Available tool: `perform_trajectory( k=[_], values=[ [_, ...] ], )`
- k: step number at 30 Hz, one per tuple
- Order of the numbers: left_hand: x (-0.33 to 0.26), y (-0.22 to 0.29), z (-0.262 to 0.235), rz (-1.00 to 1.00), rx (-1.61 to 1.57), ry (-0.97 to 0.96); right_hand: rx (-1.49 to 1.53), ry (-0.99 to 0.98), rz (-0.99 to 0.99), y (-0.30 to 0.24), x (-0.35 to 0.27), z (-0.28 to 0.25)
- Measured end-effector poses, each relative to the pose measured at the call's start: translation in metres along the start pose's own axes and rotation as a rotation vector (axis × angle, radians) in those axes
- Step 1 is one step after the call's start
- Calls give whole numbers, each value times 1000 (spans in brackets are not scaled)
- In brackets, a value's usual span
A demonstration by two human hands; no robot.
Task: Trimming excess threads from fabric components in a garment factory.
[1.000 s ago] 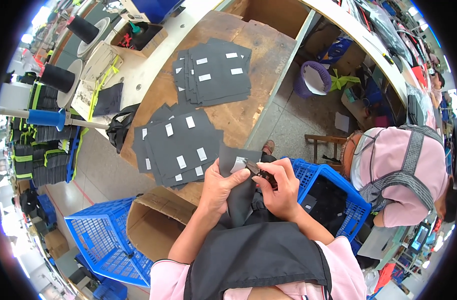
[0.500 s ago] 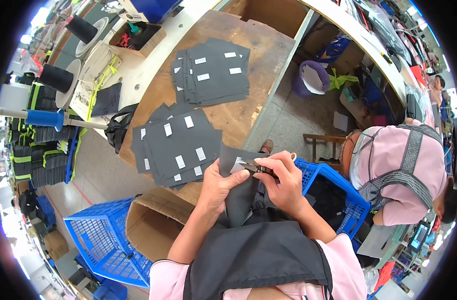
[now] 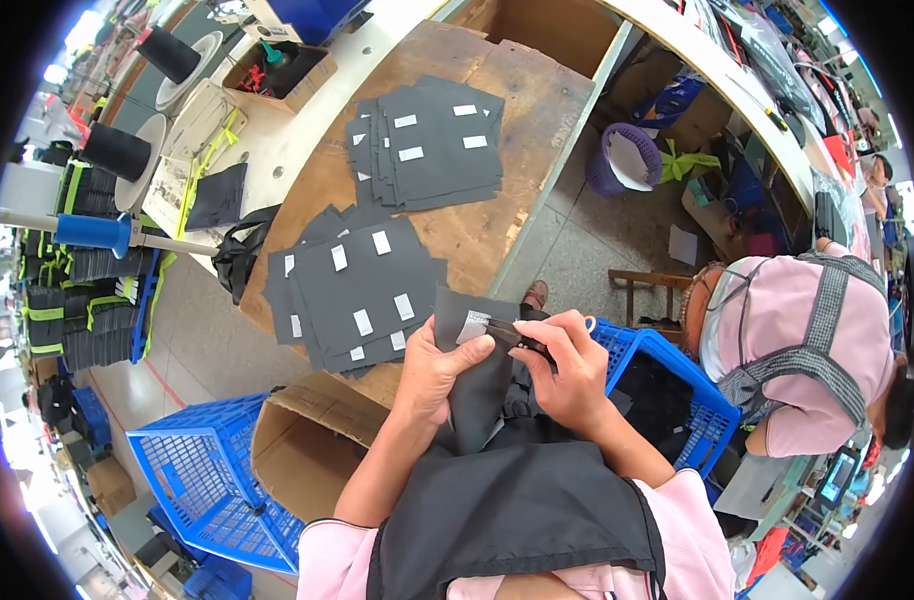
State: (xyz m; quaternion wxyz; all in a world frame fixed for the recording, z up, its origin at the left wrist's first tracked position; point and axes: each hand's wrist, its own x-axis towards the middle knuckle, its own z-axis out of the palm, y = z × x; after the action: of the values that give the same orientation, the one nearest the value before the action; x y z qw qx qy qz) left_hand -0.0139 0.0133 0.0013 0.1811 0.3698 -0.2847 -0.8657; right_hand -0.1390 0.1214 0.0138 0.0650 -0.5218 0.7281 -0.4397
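My left hand grips a dark grey fabric piece in front of my apron, its thumb pressed beside a small white patch. My right hand is closed around a pair of thread snips. Their blades reach to the right edge of the white patch; whether they touch the thread there is too small to tell. Ahead on the wooden board lie a nearer stack of grey fabric pieces and a farther stack of grey fabric pieces, both with white patches on top.
Below the wooden board stand an open cardboard box and a blue crate at left. Another blue crate sits at my right, near a co-worker in pink. A purple basket is under the far table.
The snips' blades have drawn slightly right, off the white patch toward its edge. My right hand has shifted a little right, and more of the patch shows.
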Motion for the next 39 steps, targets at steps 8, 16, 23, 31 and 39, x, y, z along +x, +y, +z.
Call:
perform_trajectory(
  k=[8, 16, 23, 31, 39],
  values=[
    [-1, -2, -3, -32, -16, 3, 60, 45, 81, -4, -7, 8],
    [-2, -1, -15, -66, 75, -31, 25, -35, 33, 2, -4, 1],
    [-2, -2, -16, -93, 71, -71, 123, -28, 61, 6, -5, 8],
    [-6, -4, -15, -94, 51, -69, 36, -69, -17, 2, -5, -5],
    [-7, -6, -14, -76, 88, -63, 22, 6, -18, 5, -5, -1]
  ],
)
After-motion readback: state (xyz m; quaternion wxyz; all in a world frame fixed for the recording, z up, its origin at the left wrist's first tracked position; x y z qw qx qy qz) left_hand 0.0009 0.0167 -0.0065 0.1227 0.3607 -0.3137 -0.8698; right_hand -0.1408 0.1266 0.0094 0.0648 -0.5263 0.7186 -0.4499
